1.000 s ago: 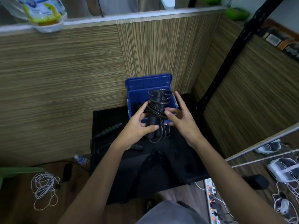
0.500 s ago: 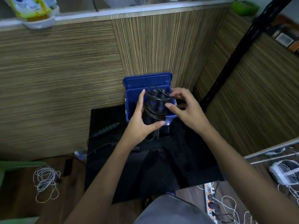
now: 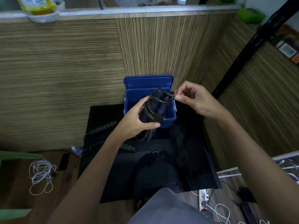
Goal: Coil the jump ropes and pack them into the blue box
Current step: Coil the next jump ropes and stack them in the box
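- Left of centre: a second jump rope (image 3: 103, 127), green-banded handles, lies loose on the black mat (image 3: 186, 151), not coiled yet.
- Centre: my left hand (image 3: 137, 120) is wrapped round the coiled rope bundle (image 3: 155, 107), thumb across the lower end. Long axis tilts up and to the right.
- Bundle sits directly over the open blue box (image 3: 169, 120).
- Right of centre: my right hand (image 3: 192, 98) pinches the cord loop at the bundle's top end.
- Judgement: tuck the loop, then lower straight down; left hand carries.
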